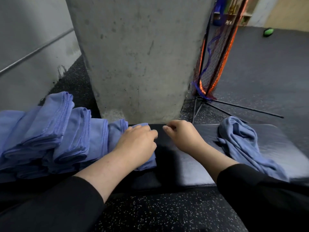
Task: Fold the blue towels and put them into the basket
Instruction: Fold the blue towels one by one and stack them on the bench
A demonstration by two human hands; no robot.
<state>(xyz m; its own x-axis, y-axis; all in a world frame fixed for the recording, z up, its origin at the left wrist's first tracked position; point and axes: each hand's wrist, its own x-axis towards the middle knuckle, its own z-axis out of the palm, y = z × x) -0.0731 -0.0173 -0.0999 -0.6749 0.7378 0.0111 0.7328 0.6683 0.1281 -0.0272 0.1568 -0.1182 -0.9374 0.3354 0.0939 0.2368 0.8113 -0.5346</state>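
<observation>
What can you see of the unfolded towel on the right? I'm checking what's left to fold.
The unfolded towel is a blue, soft-looking cloth, crumpled into a loose heap with deep wrinkles. It lies on the dark padded bench, toward its right end, with one part trailing toward the near edge. Neither hand touches it; the right hand is beside it, to its left. It lies apart from the folded towels at the left.

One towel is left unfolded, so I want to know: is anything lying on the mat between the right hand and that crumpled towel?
Nothing visible. Between the right hand and the crumpled towel lies only bare black mat.
</observation>
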